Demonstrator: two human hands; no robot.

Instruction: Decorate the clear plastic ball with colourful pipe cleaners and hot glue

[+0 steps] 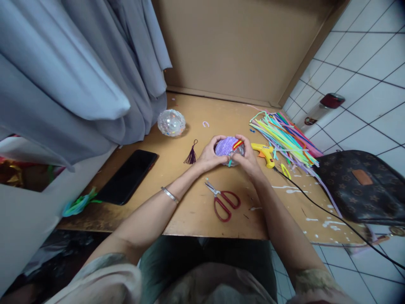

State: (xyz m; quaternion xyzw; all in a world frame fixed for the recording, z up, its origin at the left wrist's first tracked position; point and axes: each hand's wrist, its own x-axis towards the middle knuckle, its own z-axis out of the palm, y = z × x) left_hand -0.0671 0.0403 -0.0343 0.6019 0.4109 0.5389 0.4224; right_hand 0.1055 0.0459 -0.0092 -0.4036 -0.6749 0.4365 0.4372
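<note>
A round ball (pixel 225 146), partly covered in purple with red, yellow and teal pieces on its right side, is held between both hands above the wooden table. My left hand (pixel 211 155) wraps its left side, fingers curved over the top. On the right side, my right hand (pixel 247 157) grips it, with the thumb near the teal piece. Red-handled scissors (pixel 224 202) lie below the hands, blades partly apart. A dark purple tassel (pixel 191 155) rests left of my left hand. The yellow glue gun (pixel 265 154) lies just right of my right hand.
A clear ball (pixel 171 123) sits at the back left, by a grey curtain (pixel 126 71). A black phone (pixel 128 177) lies on the left. Colourful fuzzy stems (pixel 284 137), a brown bag (pixel 363 185) and the glue gun's black cable (pixel 319 205) occupy the right.
</note>
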